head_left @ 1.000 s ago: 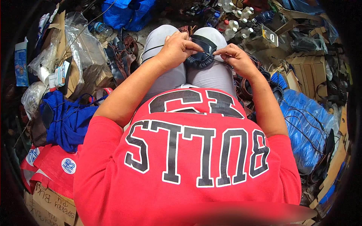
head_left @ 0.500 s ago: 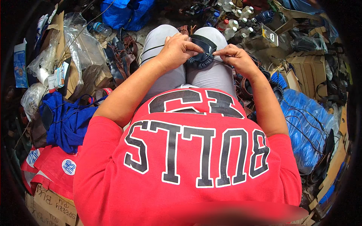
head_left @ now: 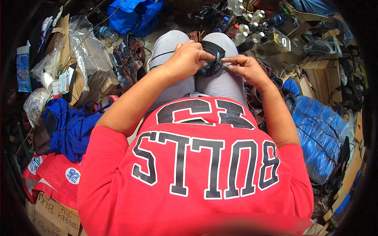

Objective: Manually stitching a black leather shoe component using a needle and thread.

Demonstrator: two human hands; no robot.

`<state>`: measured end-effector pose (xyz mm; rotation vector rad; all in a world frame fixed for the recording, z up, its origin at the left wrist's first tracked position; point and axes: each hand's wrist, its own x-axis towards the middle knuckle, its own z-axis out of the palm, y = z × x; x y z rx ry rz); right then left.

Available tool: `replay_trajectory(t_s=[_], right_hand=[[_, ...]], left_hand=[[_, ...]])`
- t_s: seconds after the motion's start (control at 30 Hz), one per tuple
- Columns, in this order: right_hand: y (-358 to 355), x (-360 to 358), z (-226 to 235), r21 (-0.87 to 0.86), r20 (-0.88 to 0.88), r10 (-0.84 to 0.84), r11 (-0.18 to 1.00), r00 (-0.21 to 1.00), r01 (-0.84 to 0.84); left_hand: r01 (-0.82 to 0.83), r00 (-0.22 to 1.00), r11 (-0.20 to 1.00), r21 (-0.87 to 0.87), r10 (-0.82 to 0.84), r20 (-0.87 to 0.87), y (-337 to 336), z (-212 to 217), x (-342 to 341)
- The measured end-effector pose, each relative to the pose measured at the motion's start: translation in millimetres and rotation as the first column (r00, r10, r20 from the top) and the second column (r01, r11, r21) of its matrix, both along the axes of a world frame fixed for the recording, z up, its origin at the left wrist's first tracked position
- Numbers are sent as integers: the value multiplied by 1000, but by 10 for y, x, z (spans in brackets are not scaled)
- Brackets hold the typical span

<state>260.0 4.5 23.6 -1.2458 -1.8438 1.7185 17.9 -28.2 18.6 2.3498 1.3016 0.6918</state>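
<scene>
A dark curved shoe piece, like a sole or upper, rests on my lap above grey trousers. My left hand grips its left side with the fingers closed over the rim. My right hand pinches something thin, likely a thread or needle, at the right edge of the piece; it is too small to tell which. A thin dark cord runs from the piece to the left across my knee.
Clear plastic bags and cardboard lie to the left, with blue cloth and a red bag below. A blue bag sits ahead. Small bottles and a tin stand ahead right. Blue sacking and dark straps fill the right.
Both hands stay on the dark piece. The right hand has shifted slightly, its fingers drawn closer to the piece's right edge.
</scene>
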Motion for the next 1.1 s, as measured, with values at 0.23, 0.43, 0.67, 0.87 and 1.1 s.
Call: replay_trajectory(t_s=[0.23, 0.43, 0.67, 0.87, 1.1], right_hand=[[-11, -77, -14, -208, -131, -136, 972, 982, 107], [15, -192, -37, -113, -121, -180, 980, 976, 166], [107, 57, -77, -40, -179, -153, 988, 972, 148], [-43, -28, -43, -11, -171, -122, 992, 978, 122], [-138, 300, 6, 50, -11, -164, 985, 986, 164]], left_hand=[[124, 811, 762, -635, 292, 508, 128, -170, 104], [155, 813, 747, -646, 276, 514, 225, -256, 170], [1, 977, 933, -361, 76, 200, 214, -69, -76], [-2, 977, 895, -445, 97, 192, 120, 93, 55], [38, 998, 928, -372, -14, 68, 142, 203, 112]])
